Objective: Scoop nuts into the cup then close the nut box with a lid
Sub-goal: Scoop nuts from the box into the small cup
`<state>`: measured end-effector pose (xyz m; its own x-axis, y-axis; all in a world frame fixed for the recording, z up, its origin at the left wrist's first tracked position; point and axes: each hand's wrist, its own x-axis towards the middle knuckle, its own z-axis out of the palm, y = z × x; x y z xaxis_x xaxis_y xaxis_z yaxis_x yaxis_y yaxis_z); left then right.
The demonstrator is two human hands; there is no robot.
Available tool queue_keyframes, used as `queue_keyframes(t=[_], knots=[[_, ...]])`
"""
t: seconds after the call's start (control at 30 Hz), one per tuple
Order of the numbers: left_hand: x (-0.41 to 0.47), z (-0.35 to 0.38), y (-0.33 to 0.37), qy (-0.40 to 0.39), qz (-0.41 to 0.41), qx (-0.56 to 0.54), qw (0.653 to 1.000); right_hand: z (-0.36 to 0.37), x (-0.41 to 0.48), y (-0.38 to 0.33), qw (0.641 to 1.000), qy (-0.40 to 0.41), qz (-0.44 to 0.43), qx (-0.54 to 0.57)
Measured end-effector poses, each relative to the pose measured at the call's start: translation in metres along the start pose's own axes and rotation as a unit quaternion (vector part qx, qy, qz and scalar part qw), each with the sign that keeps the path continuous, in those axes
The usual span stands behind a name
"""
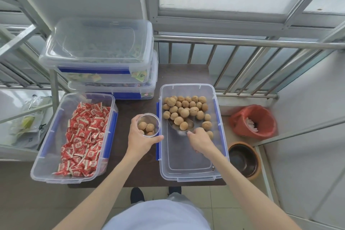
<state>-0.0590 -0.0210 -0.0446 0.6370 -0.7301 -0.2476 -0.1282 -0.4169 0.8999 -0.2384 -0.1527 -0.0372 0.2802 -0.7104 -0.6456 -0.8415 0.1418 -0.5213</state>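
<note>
A clear plastic nut box [190,171] with blue side clips stands open on the dark table, walnuts [184,107] heaped in its far half. My right hand [200,141] is inside the box, gripping a metal scoop [182,127] that carries two walnuts. Just left of the box, my left hand [141,137] holds a small clear cup [148,124] upright with a few walnuts in it. No loose lid for the nut box is visible.
An open clear box of red wrapped candies [82,136] sits at the left. Two lidded boxes [100,57] are stacked behind it. A red-lined bin [253,122] and a brown pot [243,159] stand on the floor to the right. A metal railing [242,43] runs behind the table.
</note>
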Motion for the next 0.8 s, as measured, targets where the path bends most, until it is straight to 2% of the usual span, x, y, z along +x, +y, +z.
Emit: queue_keyframes(t=[0.13, 0.33, 0.47, 0.7, 0.8], knots=[[-0.002, 0.001, 0.003, 0.008, -0.008, -0.001, 1.0, 0.016, 0.015, -0.013, 0.999, 0.038, -0.017, 0.024], [-0.002, 0.002, 0.006, 0.012, -0.019, 0.011, 1.0, 0.028, 0.036, -0.004, 0.991, 0.053, -0.022, 0.125], [0.001, -0.001, 0.006, 0.007, -0.021, 0.018, 1.0, 0.03, 0.019, 0.014, 0.978, 0.034, -0.045, 0.199], [-0.003, 0.009, 0.012, -0.012, -0.011, 0.014, 1.0, 0.006, -0.026, 0.04, 0.969, 0.035, -0.059, 0.236], [-0.001, 0.004, 0.01, -0.001, -0.017, 0.011, 1.0, -0.007, -0.034, 0.037, 0.968, 0.01, -0.077, 0.24]])
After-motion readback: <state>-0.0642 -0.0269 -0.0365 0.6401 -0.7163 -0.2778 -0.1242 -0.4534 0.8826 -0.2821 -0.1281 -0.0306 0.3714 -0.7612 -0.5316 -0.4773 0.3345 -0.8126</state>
